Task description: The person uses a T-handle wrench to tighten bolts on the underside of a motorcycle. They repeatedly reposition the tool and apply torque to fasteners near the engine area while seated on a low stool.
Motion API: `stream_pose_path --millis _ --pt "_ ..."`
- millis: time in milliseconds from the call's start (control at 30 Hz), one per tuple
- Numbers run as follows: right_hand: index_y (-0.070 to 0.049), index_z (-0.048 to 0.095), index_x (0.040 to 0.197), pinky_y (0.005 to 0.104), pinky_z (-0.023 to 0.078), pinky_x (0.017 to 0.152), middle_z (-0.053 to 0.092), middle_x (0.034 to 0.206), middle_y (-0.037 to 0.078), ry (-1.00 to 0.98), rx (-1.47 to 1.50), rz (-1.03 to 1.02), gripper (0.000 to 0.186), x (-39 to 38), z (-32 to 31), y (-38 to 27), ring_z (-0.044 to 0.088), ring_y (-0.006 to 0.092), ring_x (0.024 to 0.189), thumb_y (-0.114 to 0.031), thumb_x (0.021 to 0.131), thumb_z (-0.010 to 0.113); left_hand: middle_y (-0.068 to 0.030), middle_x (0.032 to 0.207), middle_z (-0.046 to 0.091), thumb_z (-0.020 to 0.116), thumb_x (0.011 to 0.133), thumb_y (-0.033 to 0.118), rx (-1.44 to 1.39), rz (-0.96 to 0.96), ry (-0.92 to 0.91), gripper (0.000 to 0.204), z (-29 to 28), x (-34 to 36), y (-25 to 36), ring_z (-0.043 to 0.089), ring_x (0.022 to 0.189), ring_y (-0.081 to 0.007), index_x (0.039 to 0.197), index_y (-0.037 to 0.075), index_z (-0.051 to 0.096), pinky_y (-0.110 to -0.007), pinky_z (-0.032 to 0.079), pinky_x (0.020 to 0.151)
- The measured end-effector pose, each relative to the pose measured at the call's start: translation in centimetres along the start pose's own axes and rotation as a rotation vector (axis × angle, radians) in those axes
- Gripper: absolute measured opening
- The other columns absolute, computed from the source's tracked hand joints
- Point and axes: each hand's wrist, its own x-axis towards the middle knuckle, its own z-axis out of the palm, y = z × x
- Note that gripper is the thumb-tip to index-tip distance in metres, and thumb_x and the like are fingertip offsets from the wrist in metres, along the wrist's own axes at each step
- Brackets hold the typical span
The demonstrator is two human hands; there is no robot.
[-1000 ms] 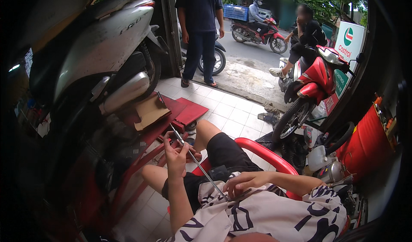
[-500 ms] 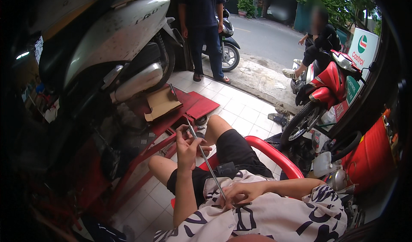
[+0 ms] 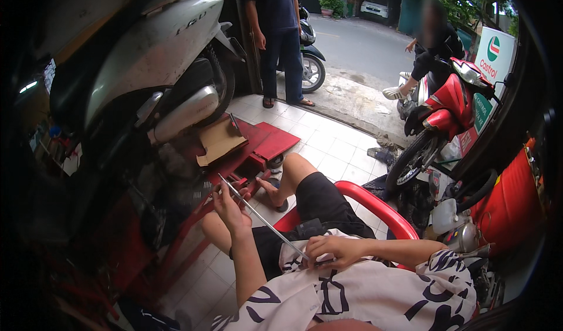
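Note:
A long, thin T-handled metal tool (image 3: 267,222) lies slantwise across my lap, its bare tip pointing up and left. My left hand (image 3: 230,208) is closed around the shaft close to that tip. At the near end, against my patterned shirt, my right hand (image 3: 333,249) closes over the handle. The fingers hide most of the dark crossbar there. Just beyond my left hand stands a red metal lift stand (image 3: 249,170).
A silver scooter (image 3: 158,55) stands raised at left, an open cardboard box (image 3: 220,143) below it. I sit on a red plastic chair (image 3: 381,211). One person (image 3: 281,32) stands at the doorway; another (image 3: 437,43) sits on a red motorbike (image 3: 443,111). A red drum (image 3: 507,205) is at right.
My left hand has moved left and down, and the tool's tip has swung left with it. My right hand has risen slightly and covers more of the crossbar.

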Motion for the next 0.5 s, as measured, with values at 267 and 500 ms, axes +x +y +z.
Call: stream_pose_path --millis 267,500 --pt "-0.002 0.062 0.092 0.0359 0.047 0.08 0.061 0.092 0.011 0.088 0.114 0.107 0.017 0.3 -2.1 1.0 0.06 0.0261 0.087 -0.005 0.075 0.065 -0.0042 0.095 0.067 0.062 0.091 0.018 -0.359 -0.289 -0.021 0.015 0.7 3.4 -1.6 0.065 0.089 -0.0158 0.102 0.008 0.059 -0.026 0.054 0.068" --pt "0.001 0.059 0.092 0.0308 0.045 0.069 0.057 0.083 0.008 0.221 0.165 0.108 0.021 4.2 -8.6 4.6 0.057 0.0186 0.075 -0.012 0.079 0.068 -0.0103 0.096 0.066 0.057 0.092 0.014 -0.43 -0.316 -0.115 0.017 5.8 12.4 -0.9 0.065 0.092 -0.0217 0.102 0.0 0.059 -0.033 0.058 0.076"
